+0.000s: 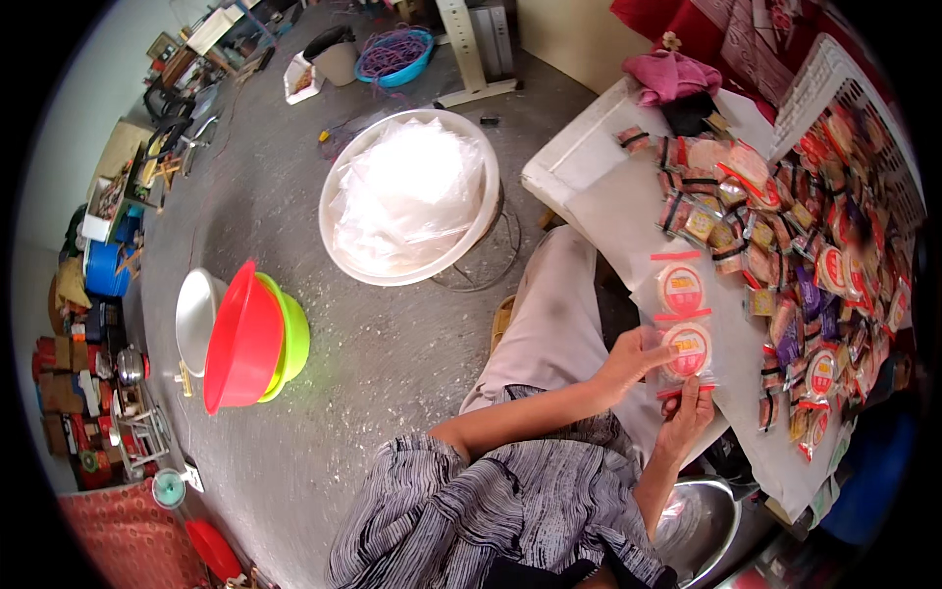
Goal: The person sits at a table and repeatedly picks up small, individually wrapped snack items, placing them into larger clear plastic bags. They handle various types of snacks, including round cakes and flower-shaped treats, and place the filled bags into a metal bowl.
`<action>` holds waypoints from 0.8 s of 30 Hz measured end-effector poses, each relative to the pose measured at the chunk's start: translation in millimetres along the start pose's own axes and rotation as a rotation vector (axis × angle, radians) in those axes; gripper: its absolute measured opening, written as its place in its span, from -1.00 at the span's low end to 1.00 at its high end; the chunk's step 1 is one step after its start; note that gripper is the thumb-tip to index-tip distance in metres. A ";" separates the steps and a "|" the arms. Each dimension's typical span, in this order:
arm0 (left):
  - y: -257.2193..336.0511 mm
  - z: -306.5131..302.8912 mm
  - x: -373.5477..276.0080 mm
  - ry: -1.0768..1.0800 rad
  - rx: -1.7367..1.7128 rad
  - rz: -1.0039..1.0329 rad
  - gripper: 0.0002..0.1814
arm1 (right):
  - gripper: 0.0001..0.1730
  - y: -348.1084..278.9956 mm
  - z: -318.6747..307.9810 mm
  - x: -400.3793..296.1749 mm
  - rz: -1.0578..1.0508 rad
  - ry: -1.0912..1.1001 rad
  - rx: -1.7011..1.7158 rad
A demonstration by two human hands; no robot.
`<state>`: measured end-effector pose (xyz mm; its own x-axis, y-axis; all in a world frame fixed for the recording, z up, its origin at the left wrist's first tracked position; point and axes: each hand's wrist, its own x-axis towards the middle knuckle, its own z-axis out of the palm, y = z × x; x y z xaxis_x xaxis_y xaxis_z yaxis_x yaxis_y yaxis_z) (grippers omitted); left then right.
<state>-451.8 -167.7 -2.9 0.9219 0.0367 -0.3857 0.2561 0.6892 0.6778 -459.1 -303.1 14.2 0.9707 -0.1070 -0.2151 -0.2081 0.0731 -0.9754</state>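
Two joined clear plastic packets (685, 287) with red seams and round red print hang over the near edge of the pale table covering (614, 206). My left hand (639, 362) pinches the lower packet at its left side, the thumb lying across the front. At that packet's bottom edge, the fingertips of my right hand (688, 418) grip the plastic. What is inside looks like a round pale cracker. Just to the right lies a heap of small wrapped snacks (765, 235), some banded in black, some purple, and several round ones with the same red print.
A white slatted plastic basket (809, 88) stands at the heap's far side. Beyond my knee, a white tub (331, 243) of clear plastic bags (412, 191) sits on a wire stand. Red (243, 346) and green basins (296, 346) are on the floor; a metal basin (699, 523) is below the table.
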 end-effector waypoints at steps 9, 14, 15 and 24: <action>5.0 -10.7 11.1 -0.062 -0.321 -0.110 -0.86 | -0.83 -15.9 -19.1 -1.9 -0.003 -0.073 -0.235; 11.7 6.5 7.0 -0.055 -0.303 -0.154 -0.70 | -0.82 -12.2 -41.1 -10.7 -0.019 -0.099 -0.206; 10.5 9.5 6.0 -0.073 -0.274 -0.155 -0.68 | -0.82 -11.6 -46.0 -12.4 -0.045 -0.090 -0.219; -1.7 29.3 2.3 -0.194 -0.063 -0.097 -0.47 | -0.85 -13.6 -78.0 -23.6 -0.065 -0.051 -0.239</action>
<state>-441.6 -189.9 13.4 0.9341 -0.1672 -0.3154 0.3329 0.7271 0.6004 -488.6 -378.9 28.8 0.9866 -0.0528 -0.1543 -0.1611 -0.1698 -0.9722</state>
